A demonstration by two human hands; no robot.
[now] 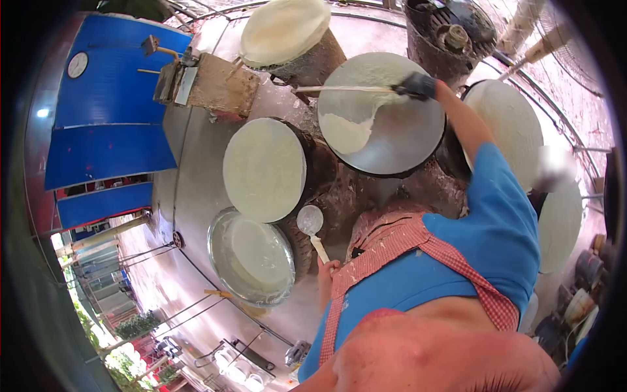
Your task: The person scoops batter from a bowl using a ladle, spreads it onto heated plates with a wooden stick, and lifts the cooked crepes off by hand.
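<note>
My right hand, in a dark glove, is closed around the end of a long thin wooden stick. The stick lies across a wide round griddle, over pale batter that covers part of the surface and leaves a bare grey area. Lower down, my left hand grips the pale handle of a ladle. Its bowl, whitish with batter, is held near the rim of a large metal basin containing pale liquid batter. A batter-covered round griddle sits just above that basin.
More pale-covered round griddles stand around: one at the top, one at the right, another below it. A dark stove drum is at the top right. A box-like stand and a blue panel are at left.
</note>
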